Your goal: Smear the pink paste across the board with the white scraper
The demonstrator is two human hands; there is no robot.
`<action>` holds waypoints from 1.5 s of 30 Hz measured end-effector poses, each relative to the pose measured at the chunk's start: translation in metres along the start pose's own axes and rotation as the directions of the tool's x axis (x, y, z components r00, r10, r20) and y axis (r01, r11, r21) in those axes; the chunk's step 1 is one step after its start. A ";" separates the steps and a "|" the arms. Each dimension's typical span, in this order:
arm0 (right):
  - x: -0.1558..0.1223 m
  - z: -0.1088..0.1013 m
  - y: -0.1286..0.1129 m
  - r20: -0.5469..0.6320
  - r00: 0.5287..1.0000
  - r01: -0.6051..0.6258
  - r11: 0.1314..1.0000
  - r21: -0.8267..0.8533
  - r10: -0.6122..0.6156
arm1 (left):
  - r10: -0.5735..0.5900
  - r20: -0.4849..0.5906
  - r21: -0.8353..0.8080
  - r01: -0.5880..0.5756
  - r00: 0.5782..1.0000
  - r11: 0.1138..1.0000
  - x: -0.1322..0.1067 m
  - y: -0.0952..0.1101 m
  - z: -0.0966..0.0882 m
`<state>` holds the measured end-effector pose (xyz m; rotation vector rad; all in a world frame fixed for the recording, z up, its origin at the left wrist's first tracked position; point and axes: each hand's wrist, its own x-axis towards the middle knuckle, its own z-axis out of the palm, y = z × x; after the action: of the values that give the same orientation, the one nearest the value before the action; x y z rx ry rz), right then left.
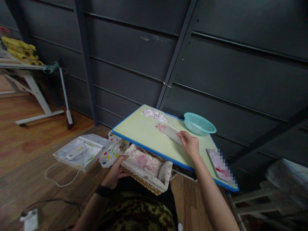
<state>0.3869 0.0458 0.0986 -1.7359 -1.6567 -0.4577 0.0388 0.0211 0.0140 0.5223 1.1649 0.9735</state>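
Observation:
My right hand (190, 143) pinches one end of a flat white rectangular piece (173, 134), tilted low over the pale yellow tabletop (134, 130). Its far end meets a small patch of pink bits (160, 127). Farther back on the table lies a larger pile of white and pink scraps (155, 115). Below the near blue edge, my left hand (117, 171) grips the left end of a wicker basket (141, 182) with a speckled cloth lining. Pinkish material (145, 163) shows inside; I cannot make out what it is.
A turquoise plastic basin (199, 124) stands at the table's back right, and a thin, partly blurred-out booklet-like item (218, 166) at the right edge. On the floor left are an open white box (78, 154) with a cord and a dotted plastic sheet (113, 150). Dark wall panels rise behind.

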 end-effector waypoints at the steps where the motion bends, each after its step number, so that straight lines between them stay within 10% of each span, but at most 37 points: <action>1: 0.000 0.001 0.000 0.011 1.000 0.005 1.000 0.008 -0.005 | 0.003 -0.003 -0.001 -0.003 1.000 1.000 0.000 0.000 0.000; 32: -0.011 0.003 -0.021 -0.005 0.996 0.087 0.994 0.072 -0.087 | -0.004 -0.009 -0.012 0.004 1.000 1.000 -0.002 0.001 0.001; 45: -0.061 -0.008 -0.081 -0.121 0.925 0.380 0.869 0.316 -0.361 | 0.009 -0.018 -0.005 -0.010 1.000 1.000 -0.008 0.005 0.006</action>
<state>0.3025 -0.0078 0.0823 -1.1486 -1.9064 -0.3678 0.0422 0.0172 0.0240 0.5167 1.1768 0.9906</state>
